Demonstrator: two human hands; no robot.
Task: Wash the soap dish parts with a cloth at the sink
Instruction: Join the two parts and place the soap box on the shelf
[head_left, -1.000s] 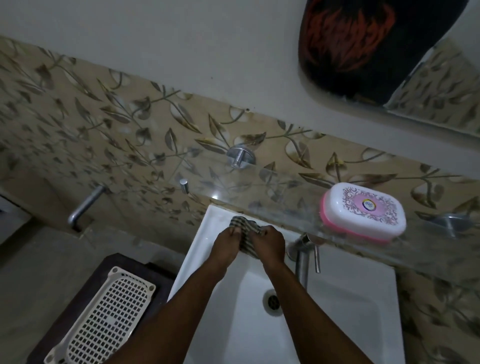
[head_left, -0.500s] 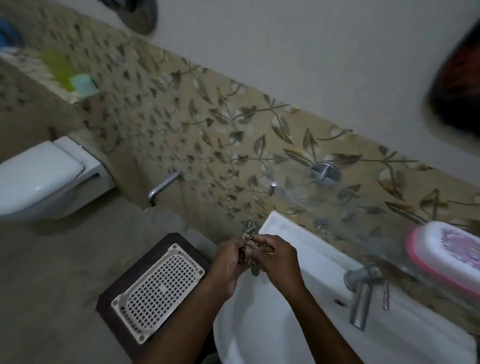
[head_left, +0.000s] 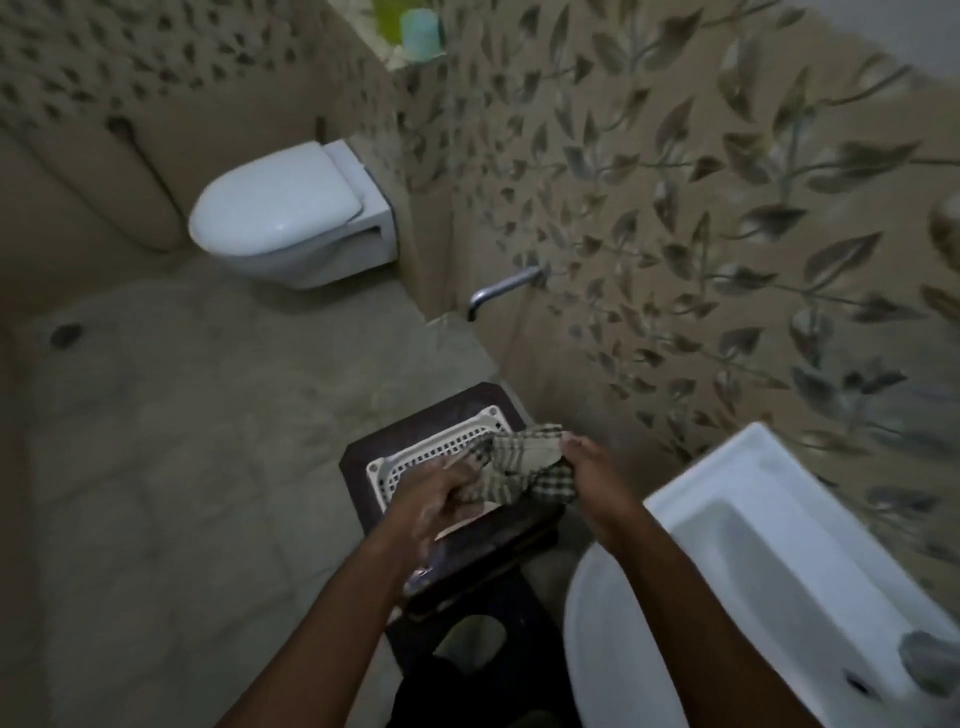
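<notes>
Fingers of both hands, left hand (head_left: 434, 501) and right hand (head_left: 597, 480), pinched the checked cloth (head_left: 524, 467) directly above the perforated soap dish tray (head_left: 415, 460), nearer the left hand.

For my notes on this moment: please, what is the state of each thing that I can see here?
Checked cloth: held by both hands, over the tray.
Left hand: gripping cloth.
Right hand: gripping cloth.
White perforated tray: lying on dark stool.
Toilet: lid shut.
Sink: no running water visible.
</notes>
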